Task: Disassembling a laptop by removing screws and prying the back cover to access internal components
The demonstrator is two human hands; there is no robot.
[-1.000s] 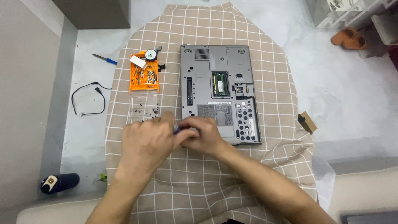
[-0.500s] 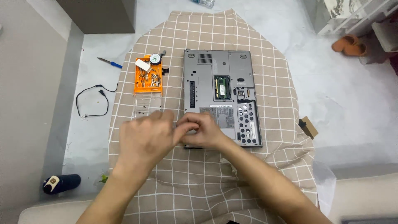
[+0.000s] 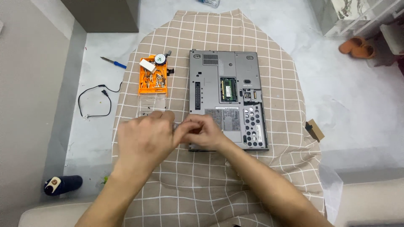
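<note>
Matt grey laptop underside point(image 3: 227, 90), probably plastic; soft checked cloth point(image 3: 277, 176); glossy orange plastic tray point(image 3: 152, 80).

Light: bright, even, soft daylight-type; shadows faint. Laptop point(image 3: 227, 98) sharp, no glare on its grey base. Left hand point(image 3: 145, 141) just below-left of laptop: motion-blurred. Wide-angle bending twd frame edges, away from laptop.

Grey laptop point(image 3: 227, 98) lying bottom-up in the middle of a checked beige cloth point(image 3: 277, 185). Left hand point(image 3: 143, 141) and right hand point(image 3: 202, 132) meeting, fingertips touching, at the laptop's near left corner; blurred, so anything pinched between them not discernible. Left of the laptop: orange screw tray point(image 3: 153, 80), clear lid point(image 3: 151, 106) just nearer. Further left, off the cloth: blue-handled screwdriver point(image 3: 113, 63) and black cable point(image 3: 94, 103). Right of the laptop: small brown box point(image 3: 314, 130).
</note>
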